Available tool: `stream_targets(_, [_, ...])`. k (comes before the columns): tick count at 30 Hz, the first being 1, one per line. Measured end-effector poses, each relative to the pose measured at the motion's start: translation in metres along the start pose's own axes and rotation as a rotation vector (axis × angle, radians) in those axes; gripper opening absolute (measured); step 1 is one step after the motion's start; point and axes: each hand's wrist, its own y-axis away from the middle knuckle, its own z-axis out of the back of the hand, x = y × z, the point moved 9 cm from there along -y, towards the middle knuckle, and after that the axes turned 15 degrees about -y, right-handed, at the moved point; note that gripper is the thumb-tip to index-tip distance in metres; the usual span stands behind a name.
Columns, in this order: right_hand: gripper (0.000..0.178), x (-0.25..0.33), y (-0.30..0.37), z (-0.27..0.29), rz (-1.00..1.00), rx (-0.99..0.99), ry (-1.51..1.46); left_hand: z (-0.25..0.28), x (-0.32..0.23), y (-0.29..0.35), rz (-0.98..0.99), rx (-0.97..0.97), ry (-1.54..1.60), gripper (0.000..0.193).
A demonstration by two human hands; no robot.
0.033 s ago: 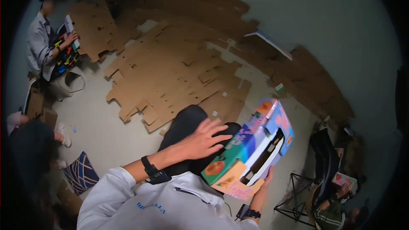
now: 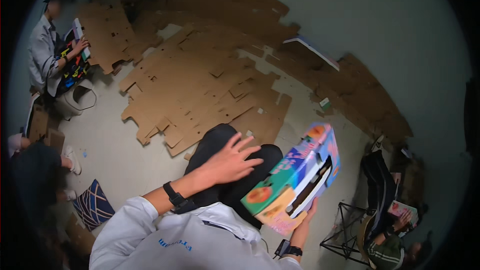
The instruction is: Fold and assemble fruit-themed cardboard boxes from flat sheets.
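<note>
A colourful printed cardboard box point(image 2: 286, 177), green, blue, pink and peach, is tilted in front of me, right of my knees. Along one side it has a long cut-out with a white edge and a dark inside. My right hand point(image 2: 303, 226) grips the box at its lower right; most of those fingers are hidden behind it. Over my dark-trousered knees point(image 2: 212, 145), my left hand point(image 2: 229, 164) is open, fingers spread, holding nothing and apart from the box.
Flattened brown cardboard point(image 2: 200, 80) covers much of the floor ahead. A person point(image 2: 45, 52) at far left handles a white-edged panel; another at right holds a small printed box point(image 2: 401, 211). A black wire-frame stand point(image 2: 345, 230) is near my right. A patterned cushion point(image 2: 94, 205) lies left.
My left hand has shifted slightly left, widening the gap to the box. The box has dipped a little and turned slightly in my right hand.
</note>
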Motion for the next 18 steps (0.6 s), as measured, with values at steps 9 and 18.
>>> stream_targets(9, [0.067,-0.148,0.059,0.158,-0.135,-0.191,0.076,-0.004,0.038,0.024,0.08,-0.311,-0.176,0.015])
stream_targets(18, [0.062,-0.241,0.053,0.264,-0.595,-0.465,0.283,0.007,0.044,0.025,0.121,-0.288,-0.244,0.019])
